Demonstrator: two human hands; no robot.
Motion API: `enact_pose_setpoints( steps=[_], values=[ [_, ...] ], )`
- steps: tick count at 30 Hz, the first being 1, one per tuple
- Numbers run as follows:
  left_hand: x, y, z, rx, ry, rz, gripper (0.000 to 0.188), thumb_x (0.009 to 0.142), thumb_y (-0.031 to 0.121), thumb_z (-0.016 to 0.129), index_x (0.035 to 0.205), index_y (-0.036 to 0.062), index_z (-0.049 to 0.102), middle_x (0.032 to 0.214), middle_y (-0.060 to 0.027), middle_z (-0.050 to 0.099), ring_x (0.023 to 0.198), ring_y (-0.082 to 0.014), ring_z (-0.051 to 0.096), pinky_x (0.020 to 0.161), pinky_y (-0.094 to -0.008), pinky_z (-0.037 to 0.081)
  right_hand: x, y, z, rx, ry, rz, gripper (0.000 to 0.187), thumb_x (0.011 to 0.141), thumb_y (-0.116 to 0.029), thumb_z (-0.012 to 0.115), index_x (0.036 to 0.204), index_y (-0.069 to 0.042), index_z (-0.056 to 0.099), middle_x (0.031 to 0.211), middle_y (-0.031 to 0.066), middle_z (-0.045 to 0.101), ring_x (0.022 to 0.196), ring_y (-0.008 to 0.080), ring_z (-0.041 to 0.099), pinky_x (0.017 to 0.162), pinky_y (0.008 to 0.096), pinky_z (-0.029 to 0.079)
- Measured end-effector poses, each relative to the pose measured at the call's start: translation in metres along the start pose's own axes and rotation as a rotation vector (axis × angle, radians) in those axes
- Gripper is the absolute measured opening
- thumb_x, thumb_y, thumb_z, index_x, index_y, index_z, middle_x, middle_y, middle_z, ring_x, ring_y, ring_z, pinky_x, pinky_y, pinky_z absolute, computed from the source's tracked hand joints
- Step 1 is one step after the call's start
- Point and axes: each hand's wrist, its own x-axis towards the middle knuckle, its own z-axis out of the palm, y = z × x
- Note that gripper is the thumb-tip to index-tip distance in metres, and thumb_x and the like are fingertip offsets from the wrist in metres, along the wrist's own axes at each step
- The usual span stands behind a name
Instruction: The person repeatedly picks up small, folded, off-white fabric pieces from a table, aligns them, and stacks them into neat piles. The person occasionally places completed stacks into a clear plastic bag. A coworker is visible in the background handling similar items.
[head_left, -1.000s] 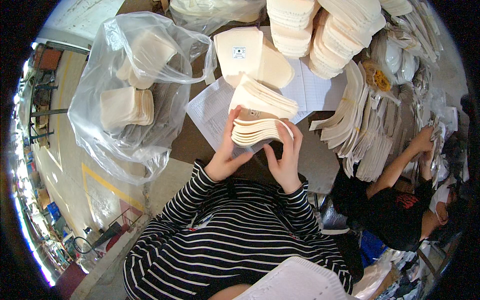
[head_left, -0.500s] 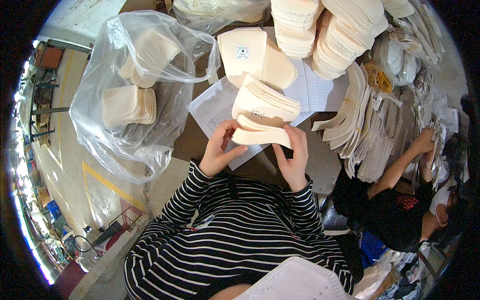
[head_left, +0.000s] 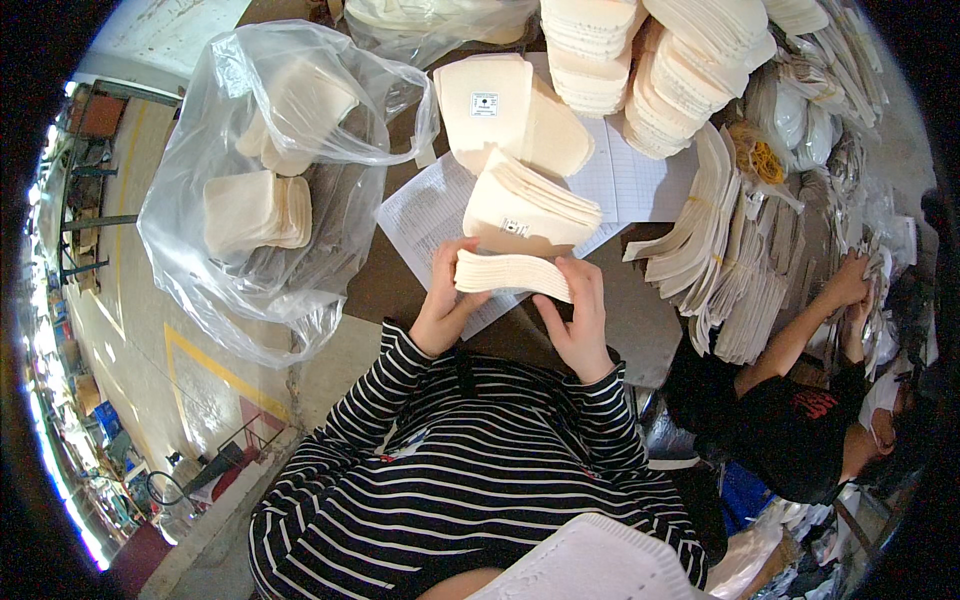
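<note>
Between my two hands, I hold a small stack of cream, felt-like pads (head_left: 512,277), seen edge-on and bowed upward in the middle. My left hand (head_left: 445,300) grips its left end, and my right hand (head_left: 580,318) grips its right end, thumb below. Just beyond lies another fanned stack of cream pads (head_left: 535,198) with a small printed mark. Farther off, a cream pad with a square label (head_left: 485,103) rests on more pads. Written paper sheets (head_left: 425,208) lie beneath these stacks.
At left, a clear plastic bag (head_left: 340,190) holds stacks of pads. Tall pad piles (head_left: 690,75) stand at far right, with bundled cream strips (head_left: 700,235) and yellow rubber bands (head_left: 760,160) nearer. A co-worker's arm (head_left: 805,320) reaches over items at right.
The held stack has shifted slightly left and tipped, so its layered edges now face me more squarely. My hands have closed in around its ends. The other stacks stay put.
</note>
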Motion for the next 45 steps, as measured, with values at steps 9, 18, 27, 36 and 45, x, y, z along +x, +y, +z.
enact_pose_setpoints(
  steps=[9,18,27,36,45],
  values=[
    [-0.011,-0.008,-0.031,0.131,-0.173,0.289,0.040,0.079,-0.004,0.061,0.116,0.0038,0.051,0.117,-0.0179,0.051,0.110,-0.0341,0.052,0.101,-0.0418,0.040,-0.016,0.004,-0.020,-0.098,-0.147,-0.199,0.055,0.085,0.009,0.063,0.135,0.001,0.043,0.128,0.0247,0.050,0.116,0.0461,0.051,0.104,0.0482,0.043],
    [-0.019,0.031,-0.032,0.075,-0.185,-0.212,0.041,0.093,0.015,0.067,0.126,-0.0011,0.051,0.106,-0.0143,0.064,0.095,-0.0261,0.063,0.090,-0.0319,0.049,-0.021,-0.007,-0.020,0.111,-0.201,0.185,0.050,0.083,-0.008,0.070,0.129,0.001,0.052,0.124,0.0233,0.056,0.118,0.0429,0.053,0.102,0.0481,0.043],
    [-0.014,0.033,-0.022,0.867,0.189,0.066,0.056,0.084,0.023,0.075,0.132,0.0021,0.055,0.118,-0.0197,0.059,0.109,-0.0372,0.057,0.098,-0.0452,0.044,-0.007,-0.012,-0.019,-0.188,-0.058,0.088,0.054,0.080,-0.012,0.073,0.130,-0.005,0.054,0.143,0.0189,0.042,0.130,0.0399,0.038,0.109,0.0518,0.031],
    [0.074,0.021,-0.022,0.265,0.052,0.138,0.058,0.081,0.016,0.079,0.131,-0.0011,0.054,0.127,-0.0171,0.060,0.116,-0.0291,0.059,0.101,-0.0369,0.045,0.058,-0.017,-0.020,-0.461,0.085,-0.103,0.065,0.076,-0.014,0.081,0.135,-0.009,0.052,0.147,0.0189,0.041,0.136,0.0431,0.035,0.110,0.0532,0.033],
    [0.061,0.000,-0.022,0.000,-0.124,0.075,0.054,0.085,0.000,0.071,0.134,0.0005,0.049,0.130,-0.0121,0.057,0.118,-0.0217,0.056,0.105,-0.0354,0.043,0.035,0.002,-0.020,-0.180,-0.065,-0.082,0.053,0.081,-0.005,0.076,0.128,-0.002,0.053,0.126,0.0188,0.055,0.119,0.0370,0.053,0.100,0.0445,0.044]
  ],
)
